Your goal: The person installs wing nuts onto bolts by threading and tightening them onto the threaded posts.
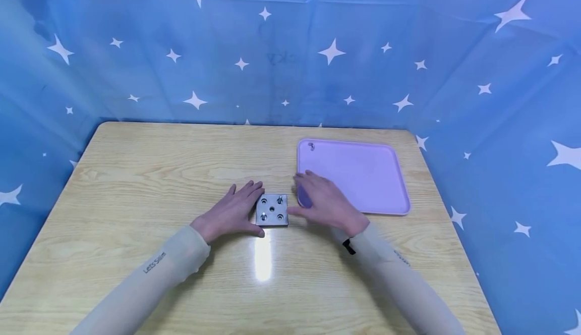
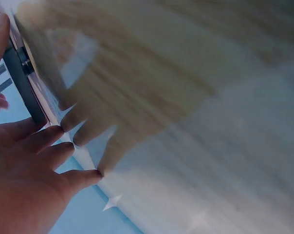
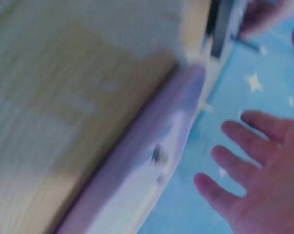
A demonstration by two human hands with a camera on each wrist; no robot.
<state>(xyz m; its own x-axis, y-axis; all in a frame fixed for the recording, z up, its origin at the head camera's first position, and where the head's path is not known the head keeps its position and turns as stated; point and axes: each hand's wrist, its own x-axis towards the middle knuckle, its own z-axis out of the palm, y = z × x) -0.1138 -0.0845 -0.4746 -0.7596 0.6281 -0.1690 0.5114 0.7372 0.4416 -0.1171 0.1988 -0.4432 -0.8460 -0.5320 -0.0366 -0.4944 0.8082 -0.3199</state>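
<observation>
A square metal block (image 1: 272, 222) lies flat on the table, with round holes in its top face and two small screw-like pieces standing up at opposite corners. My left hand (image 1: 233, 211) rests along its left side, fingers straight and thumb by the near edge. In the left wrist view the left hand (image 2: 30, 170) has its fingertips on the tabletop beside the dark edge of the block (image 2: 23, 87). Between block and tray is my right hand (image 1: 324, 204), held over the tray's near left corner. The right wrist view shows the right hand (image 3: 268, 170) with spread fingers, holding nothing.
A purple tray (image 1: 363, 178) sits right of the block, with a small metal piece (image 1: 311, 146) in its far left corner. The wooden table (image 1: 172, 163) is backed by a blue star-patterned curtain (image 1: 290, 82). The right wrist view is blurred.
</observation>
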